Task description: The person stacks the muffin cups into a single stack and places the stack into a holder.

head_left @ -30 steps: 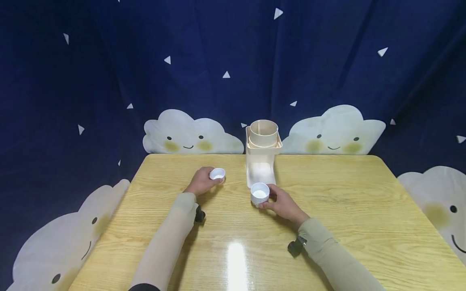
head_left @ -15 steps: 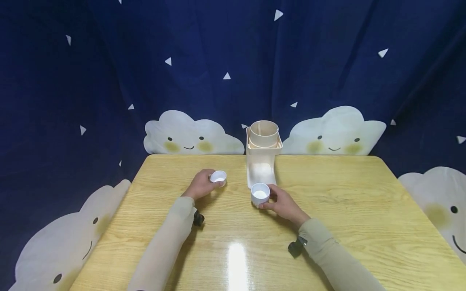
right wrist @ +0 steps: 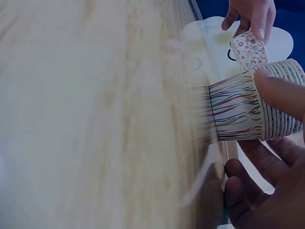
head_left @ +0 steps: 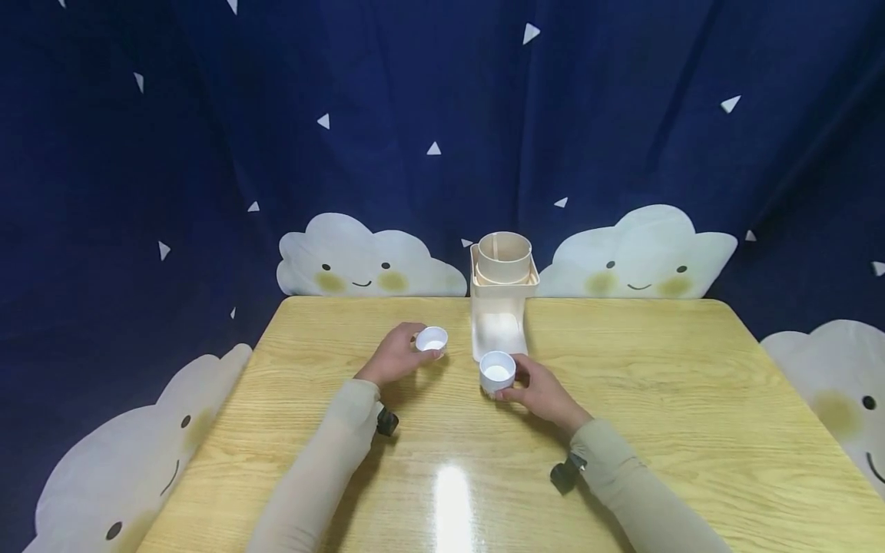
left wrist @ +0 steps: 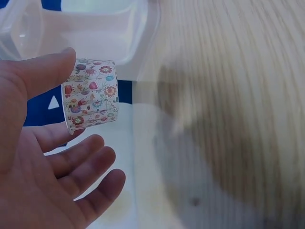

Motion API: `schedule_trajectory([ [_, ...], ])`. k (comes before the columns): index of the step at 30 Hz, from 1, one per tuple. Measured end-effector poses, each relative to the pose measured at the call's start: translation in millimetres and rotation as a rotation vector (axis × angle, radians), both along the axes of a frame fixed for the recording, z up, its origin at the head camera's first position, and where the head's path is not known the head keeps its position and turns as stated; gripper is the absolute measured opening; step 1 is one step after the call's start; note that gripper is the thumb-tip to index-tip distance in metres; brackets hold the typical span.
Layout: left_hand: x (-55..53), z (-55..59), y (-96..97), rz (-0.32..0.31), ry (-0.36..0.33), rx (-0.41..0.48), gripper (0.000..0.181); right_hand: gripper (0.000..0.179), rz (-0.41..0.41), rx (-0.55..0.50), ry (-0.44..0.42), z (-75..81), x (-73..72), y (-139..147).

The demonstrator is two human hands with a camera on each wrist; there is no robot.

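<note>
Between thumb and forefinger, my left hand (head_left: 396, 357) pinches a small paper baking cup (left wrist: 93, 95) printed with colourful flowers; the other fingers are loosely bent below it. In the head view this cup shows its white inside, mouth up, above the table. My right hand (head_left: 545, 393) grips a stack of nested paper baking cups (right wrist: 238, 109) with wavy coloured lines, thumb on the ridged rims. That stack stands upright close to the table, just in front of a cream plastic holder (head_left: 499, 330). A short gap separates the two hands' cups.
The holder stands near the back edge of the wooden table (head_left: 657, 384) and bears a round cream container (head_left: 504, 257) on top. Behind the table hangs a dark blue curtain (head_left: 387, 92) with clouds and white triangles. A small black device (head_left: 565, 476) sits on the right wrist.
My left hand has carried the flowered cup to the right and slightly nearer, closer to the stack. My right hand and its stack stay almost where they were.
</note>
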State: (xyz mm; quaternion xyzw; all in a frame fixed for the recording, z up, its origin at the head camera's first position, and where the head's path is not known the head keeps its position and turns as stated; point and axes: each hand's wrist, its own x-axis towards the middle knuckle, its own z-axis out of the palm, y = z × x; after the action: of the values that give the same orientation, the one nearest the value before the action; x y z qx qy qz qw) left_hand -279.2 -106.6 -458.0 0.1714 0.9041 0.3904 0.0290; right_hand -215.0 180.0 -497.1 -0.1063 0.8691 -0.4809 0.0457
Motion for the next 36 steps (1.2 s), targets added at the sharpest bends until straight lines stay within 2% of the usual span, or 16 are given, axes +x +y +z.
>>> schedule_trajectory([
  [8,4.5,8.8,12.7,-0.031,0.037,-0.041,0.053,0.065,-0.002,-0.014,-0.014,1.1,0.7,3.5],
  [11,8.6,11.4,18.4,-0.052,0.046,-0.048,0.054,0.065,0.005,-0.014,-0.008,1.9,1.9,4.8],
  [17,19.2,15.6,23.2,-0.100,0.074,-0.031,0.044,0.066,0.012,-0.025,-0.021,-1.1,1.5,1.2],
  [26,30.2,31.1,30.6,-0.155,0.114,-0.030,0.045,0.065,0.024,-0.046,-0.006,-0.6,0.5,-0.3],
  [36,36.2,40.9,38.8,-0.194,0.149,-0.069,0.049,0.064,0.035,-0.062,-0.011,0.5,0.6,0.8],
])
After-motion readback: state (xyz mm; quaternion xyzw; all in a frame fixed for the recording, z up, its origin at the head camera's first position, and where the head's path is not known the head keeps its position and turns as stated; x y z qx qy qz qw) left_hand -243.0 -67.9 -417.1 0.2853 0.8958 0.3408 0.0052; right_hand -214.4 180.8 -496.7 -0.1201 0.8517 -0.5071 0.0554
